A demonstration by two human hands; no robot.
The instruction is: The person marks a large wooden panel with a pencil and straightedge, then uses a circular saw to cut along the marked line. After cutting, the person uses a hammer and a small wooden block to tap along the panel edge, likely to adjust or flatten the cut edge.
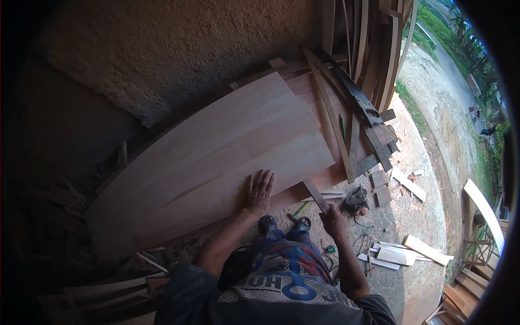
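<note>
A large pale wooden panel [216, 146], curved along its far left edge, lies on a workbench in front of me. My left hand [261, 190] rests flat on the panel near its front edge, fingers stretched out. In my right hand [333, 219], just off the front edge, is a flat, narrow brown strip [314, 193]. The strip's far end meets the edge of the bench beside the panel; whether it is wood or a tool's blade, I cannot tell.
Right of the panel lie a black handsaw [352, 84], wooden strips [327, 103] and a green pencil-like stick [342, 127]. On the ground are a dark power tool [356, 200] with a cord and offcuts [398, 254]. Boards [374, 49] lean at the back right, beside a rough wall [179, 49].
</note>
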